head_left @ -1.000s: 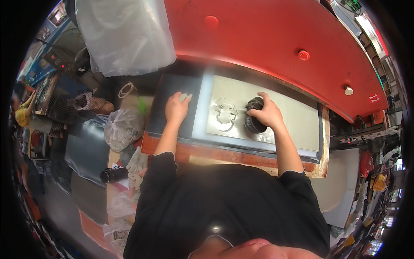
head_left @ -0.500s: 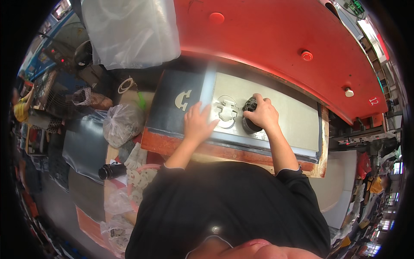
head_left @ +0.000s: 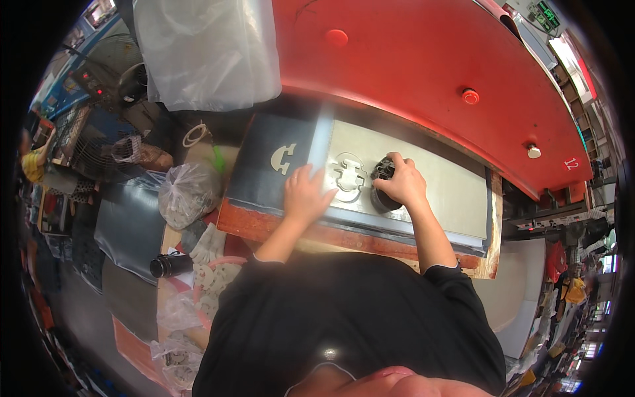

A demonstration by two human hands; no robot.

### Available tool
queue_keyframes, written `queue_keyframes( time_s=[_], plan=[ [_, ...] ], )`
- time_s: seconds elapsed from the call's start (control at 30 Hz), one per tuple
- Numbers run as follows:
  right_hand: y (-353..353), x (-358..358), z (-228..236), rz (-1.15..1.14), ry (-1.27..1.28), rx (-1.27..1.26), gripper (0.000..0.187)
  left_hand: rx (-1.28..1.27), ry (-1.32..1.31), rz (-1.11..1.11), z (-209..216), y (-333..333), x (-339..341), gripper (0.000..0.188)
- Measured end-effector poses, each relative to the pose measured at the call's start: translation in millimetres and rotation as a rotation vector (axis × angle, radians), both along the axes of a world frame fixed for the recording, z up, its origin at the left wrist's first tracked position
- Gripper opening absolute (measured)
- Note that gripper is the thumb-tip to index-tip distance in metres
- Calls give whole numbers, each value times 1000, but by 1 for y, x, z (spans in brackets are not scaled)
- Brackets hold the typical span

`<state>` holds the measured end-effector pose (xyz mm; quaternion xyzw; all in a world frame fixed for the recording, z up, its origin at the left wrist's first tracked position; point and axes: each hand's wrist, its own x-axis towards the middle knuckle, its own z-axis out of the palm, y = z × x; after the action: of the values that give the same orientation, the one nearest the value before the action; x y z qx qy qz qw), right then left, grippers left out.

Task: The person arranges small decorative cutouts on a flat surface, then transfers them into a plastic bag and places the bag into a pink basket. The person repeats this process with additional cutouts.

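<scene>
Two hands at press bench (head_left: pixel 370 231). Left hand (head_left: pixel 305 193) flat, grip released, pressing dark sheet (head_left: pixel 264 173) beside grey cutting die (head_left: pixel 348 177). Right hand (head_left: pixel 401 184) clenched around black tool (head_left: pixel 383 192). One cut-out hole (head_left: pixel 283 159) done; rest of sheet uncut.

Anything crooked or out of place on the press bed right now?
Nothing stands out. The pale sheet lies flat with a clean cutout; the left hand rests beside it, and the right hand grips the dark cutting die. One cut piece lies on the dark mat.
</scene>
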<state>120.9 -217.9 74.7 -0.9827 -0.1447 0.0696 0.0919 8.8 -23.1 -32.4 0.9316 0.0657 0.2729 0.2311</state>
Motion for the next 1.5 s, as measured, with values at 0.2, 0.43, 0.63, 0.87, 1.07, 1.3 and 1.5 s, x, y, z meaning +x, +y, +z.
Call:
queue_keyframes(
  time_s=[0.2, 0.43, 0.63, 0.87, 1.07, 1.3, 1.5],
  plan=[
    [-7, 7, -7, 30, -2, 37, 73, 32, -11, 5, 3, -1, 5, 53],
    [-84, -57, -61, 133, -569, 383, 28, 171, -91, 45, 9, 2, 23, 55],
    [-106, -59, -114, 222, -557, 307, 20, 293, -176, 68, 8, 8, 63, 54],
    [-103, 30, -118, 226, -705, 368, 21, 228, 89, -372, -2, -36, 80, 40],
    [-224, 165, 6, -503, -1020, 475, 33, 245, -43, -320, -13, -53, 110, 44],
    [-300, 222, 57, -483, -1100, 340, 35, 216, -64, -327, -17, -47, 146, 45],
    [-235, 152, -11, -360, -589, 491, 30, 191, -41, -310, -12, -50, 152, 44]
  ],
)
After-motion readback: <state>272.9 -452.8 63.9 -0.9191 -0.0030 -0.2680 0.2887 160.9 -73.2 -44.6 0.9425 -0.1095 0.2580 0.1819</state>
